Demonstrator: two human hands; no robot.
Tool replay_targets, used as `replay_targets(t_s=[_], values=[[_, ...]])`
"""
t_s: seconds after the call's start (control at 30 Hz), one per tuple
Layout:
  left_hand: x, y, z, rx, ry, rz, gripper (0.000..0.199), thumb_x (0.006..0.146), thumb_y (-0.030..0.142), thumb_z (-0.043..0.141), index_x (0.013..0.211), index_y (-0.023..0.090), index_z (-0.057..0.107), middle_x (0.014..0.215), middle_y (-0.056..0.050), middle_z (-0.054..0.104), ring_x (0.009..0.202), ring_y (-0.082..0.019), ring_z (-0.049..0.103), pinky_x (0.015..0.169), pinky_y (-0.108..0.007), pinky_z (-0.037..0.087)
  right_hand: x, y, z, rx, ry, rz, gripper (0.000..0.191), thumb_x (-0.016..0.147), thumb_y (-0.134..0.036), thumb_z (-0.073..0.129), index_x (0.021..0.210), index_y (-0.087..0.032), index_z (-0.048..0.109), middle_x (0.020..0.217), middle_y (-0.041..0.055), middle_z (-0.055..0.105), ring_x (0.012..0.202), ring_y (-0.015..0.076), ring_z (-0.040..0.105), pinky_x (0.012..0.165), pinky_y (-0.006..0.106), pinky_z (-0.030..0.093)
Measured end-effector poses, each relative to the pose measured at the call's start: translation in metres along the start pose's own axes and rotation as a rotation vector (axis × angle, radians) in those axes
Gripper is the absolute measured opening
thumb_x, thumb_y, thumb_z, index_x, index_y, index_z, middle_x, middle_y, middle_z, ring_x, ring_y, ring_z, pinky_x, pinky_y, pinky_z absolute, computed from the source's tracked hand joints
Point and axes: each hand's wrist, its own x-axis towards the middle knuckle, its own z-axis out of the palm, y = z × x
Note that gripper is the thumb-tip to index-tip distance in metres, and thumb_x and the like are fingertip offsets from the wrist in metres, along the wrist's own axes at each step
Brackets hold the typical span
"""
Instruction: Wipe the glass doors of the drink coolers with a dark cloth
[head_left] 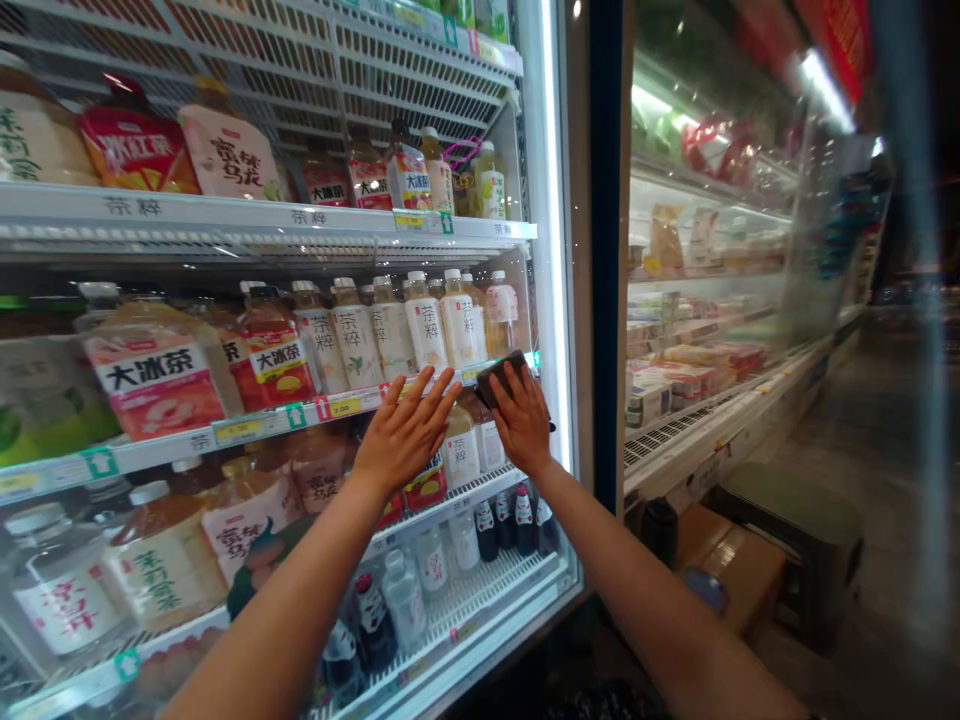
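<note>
My left hand [409, 430] is stretched out flat with its fingers spread, in front of the middle shelf's front edge. It holds nothing and appears to rest against the glass of the drinks fridge. Beside it, my right hand [523, 418] presses a dark, rectangular, sponge-like block [491, 378] under its fingers, close to the fridge's lit right side. Behind the hands stand white-labelled tea bottles [426, 325] and, lower, more tea bottles [460, 450] partly covered by my left hand. Whether the palms touch the glass cannot be made out for certain.
Large tea bottles [161, 370] fill the shelves at left, and dark bottles [523, 520] stand on the bottom shelf. A bright light strip [556, 240] runs up the fridge's right edge. To the right are an open chiller [697, 420], a cardboard box [724, 560] and a stool [795, 520].
</note>
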Motion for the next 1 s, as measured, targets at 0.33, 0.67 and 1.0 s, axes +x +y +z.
replay_targets(t_s=[0.33,0.67,1.0], values=[[-0.003,0.003,-0.006,0.1,-0.051,0.005,0.071,0.098,0.026,0.049,0.163,0.019,0.02,0.167,-0.005,0.028,0.158,-0.023,0.013,0.131,-0.047,0.006,0.066,-0.005,0.003,0.048,0.173,0.108,0.06,0.105,-0.029,0.033,0.163,-0.031,0.021,0.171,0.0034,0.022,0.159,0.0279,0.009,0.12,0.055,0.032],[-0.062,-0.018,-0.063,0.178,-0.085,-0.091,0.073,0.099,0.029,0.049,0.163,0.018,0.016,0.165,-0.006,0.034,0.158,-0.021,0.012,0.132,-0.048,0.003,0.051,0.01,-0.018,0.166,0.189,0.013,0.042,0.1,-0.037,0.05,0.139,-0.032,0.063,0.156,0.0039,0.051,0.14,0.0325,0.046,0.107,0.054,0.046],[-0.107,-0.059,-0.097,0.289,-0.082,-0.238,0.072,0.098,0.033,0.05,0.162,0.018,0.022,0.166,-0.011,0.032,0.158,-0.023,0.011,0.13,-0.05,0.004,0.033,-0.068,-0.008,0.167,0.086,-0.194,0.052,0.1,-0.031,0.054,0.15,-0.042,0.049,0.162,-0.0022,0.043,0.146,0.0318,0.039,0.113,0.054,0.036]])
